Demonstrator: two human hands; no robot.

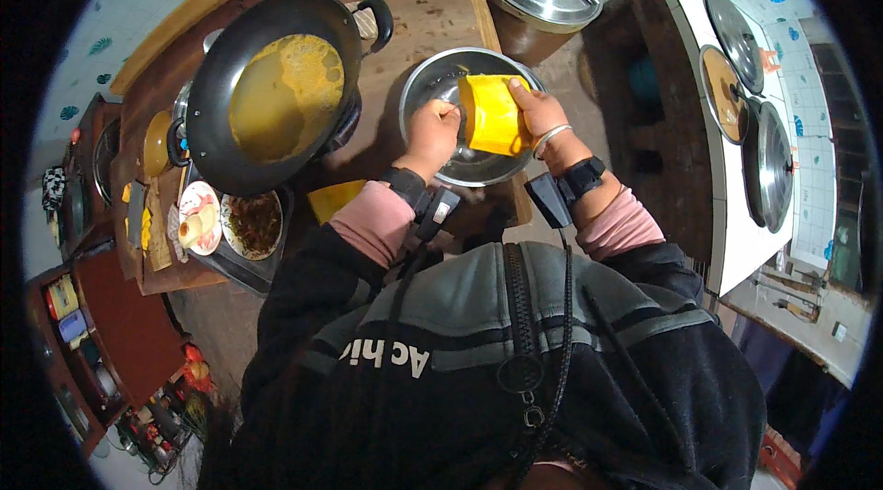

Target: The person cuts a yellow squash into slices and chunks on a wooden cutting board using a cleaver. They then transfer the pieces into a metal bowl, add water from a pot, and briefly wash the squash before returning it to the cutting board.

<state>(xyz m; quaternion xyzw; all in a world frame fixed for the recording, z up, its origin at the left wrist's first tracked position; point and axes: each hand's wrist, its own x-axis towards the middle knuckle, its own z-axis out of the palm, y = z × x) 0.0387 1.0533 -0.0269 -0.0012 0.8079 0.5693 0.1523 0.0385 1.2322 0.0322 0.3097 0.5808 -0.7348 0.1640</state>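
Observation:
My right hand (541, 110) grips a thick cut piece of yellow flesh, which looks like pumpkin (491, 117), with the thumb on its upper edge. The piece is held over a stainless steel bowl (422, 79) on the wooden table. My left hand (434, 131) is also over the bowl, at the left side of the piece. Its fingers are curled in; whether they pinch anything small is hidden. A little water seems to lie in the bowl, though glare blurs this. Another yellow piece (334, 200) rests near my left forearm.
A large black wok (207, 124) with yellowish liquid stands left of the bowl. Two plates of food, one white (200, 197) and one darker-filled (252, 224), sit on a black tray. A lidded bucket (552, 34) is beyond the table's right edge. A tiled stove (724, 214) lies right.

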